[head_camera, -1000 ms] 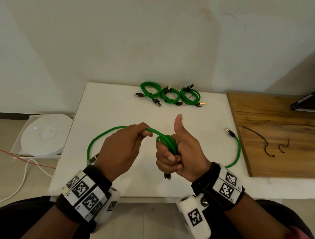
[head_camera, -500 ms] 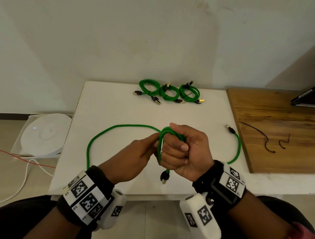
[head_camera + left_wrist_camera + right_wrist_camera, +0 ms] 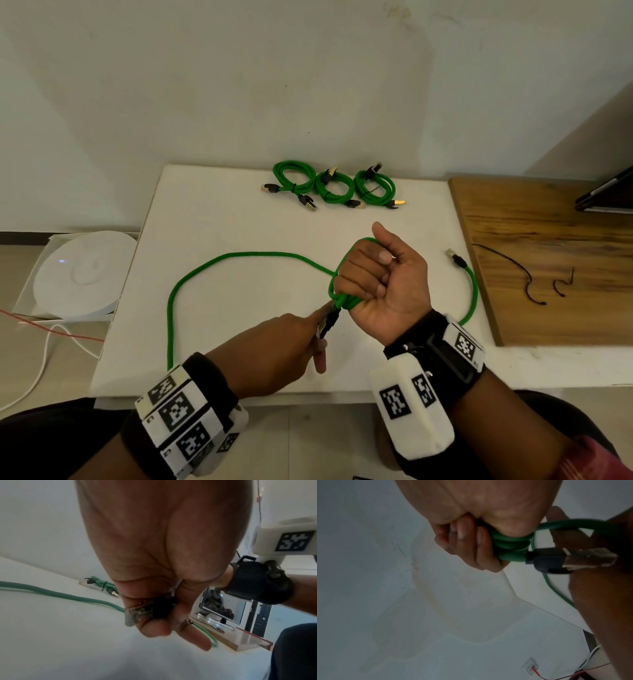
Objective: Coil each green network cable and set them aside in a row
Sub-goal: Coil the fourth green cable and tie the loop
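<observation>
The right hand [image 3: 383, 281] is a tight fist near the middle of the white table [image 3: 212, 212], with the thumb sticking up. Its fingers [image 3: 462, 534] are curled around a few loops of the green network cable [image 3: 239, 255]. The loops go around the fist and bunch together at its bottom side.

The left hand [image 3: 291, 346] is just below the fist, close to the front edge of the table. Its thumb and fingers pinch the black plug [image 3: 154, 608] at the end of the cable, and the plug's clear tip [image 3: 132, 616] sticks out past the fingers. One finger points loosely down.

The loose part of the cable runs left from the fist in a big curve on the table, then bends down to the front edge by the left wrist.

A second green cable [image 3: 471, 291] curves out from behind the right wrist, and its plug [image 3: 455, 257] lies near the right edge of the table.

Three coiled green cables [image 3: 334, 188] lie side by side in a row at the back edge of the table, touching each other.

A wooden board [image 3: 548, 267] sits on the right side, with two thin black ties [image 3: 534, 284] on it.
</observation>
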